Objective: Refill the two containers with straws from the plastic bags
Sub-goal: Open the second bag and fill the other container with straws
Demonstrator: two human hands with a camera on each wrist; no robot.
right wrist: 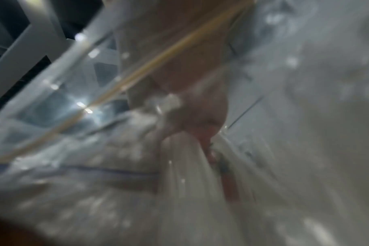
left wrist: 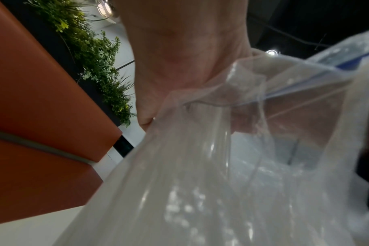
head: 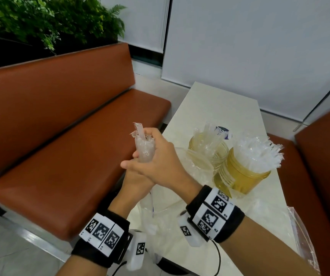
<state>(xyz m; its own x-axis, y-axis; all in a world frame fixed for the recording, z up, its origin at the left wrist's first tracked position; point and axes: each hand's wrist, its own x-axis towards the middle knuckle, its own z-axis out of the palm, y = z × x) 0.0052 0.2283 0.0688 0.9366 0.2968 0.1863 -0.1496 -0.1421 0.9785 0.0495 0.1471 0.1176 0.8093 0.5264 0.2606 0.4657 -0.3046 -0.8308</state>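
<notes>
A bundle of clear wrapped straws (head: 144,148) stands upright off the table's left edge, and my right hand (head: 160,162) grips it from above. My left hand (head: 138,182) lies underneath, mostly hidden by the right. In the left wrist view its fingers (left wrist: 242,116) hold the mouth of a clear plastic bag (left wrist: 221,166), which hangs below both hands (head: 154,214). The right wrist view is blurred: fingers (right wrist: 200,119) around pale straws (right wrist: 185,166). Two yellowish clear containers stand on the table. The far one (head: 207,150) holds a few straws, the near one (head: 247,172) a full spread.
The pale table (head: 219,108) runs away from me between an orange bench (head: 70,146) on the left and another (head: 323,156) on the right. A second clear plastic bag (head: 303,236) lies at the table's near right edge. Plants (head: 40,20) sit behind the left bench.
</notes>
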